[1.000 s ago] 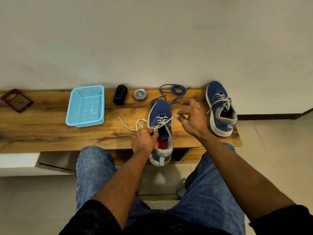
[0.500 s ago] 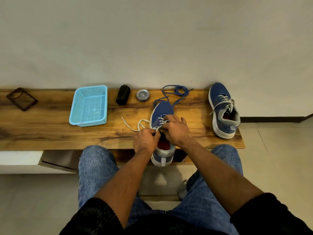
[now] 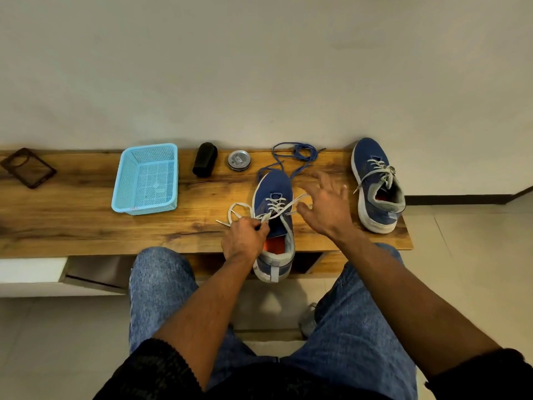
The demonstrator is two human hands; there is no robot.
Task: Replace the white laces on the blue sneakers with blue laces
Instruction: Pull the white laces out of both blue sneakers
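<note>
Beside basket [image 3: 145,180], tin [image 3: 239,160], blue laces [image 3: 297,153]

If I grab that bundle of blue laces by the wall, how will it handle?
The blue laces will likely be floppy: they lie in loose coils with strands trailing. Probably very light, being thin cord. One strand runs behind the middle sneaker, so it may drag or snag.

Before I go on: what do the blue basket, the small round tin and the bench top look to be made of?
Blue basket: moulded plastic by the look, matt light blue, with perforated mesh walls and floor.
Round tin: probably metal, its silvery lid catching the light; the print on it is too small to read.
Bench top: wood or a wood-look laminate, brown with dark grain and knots, low sheen.
</note>
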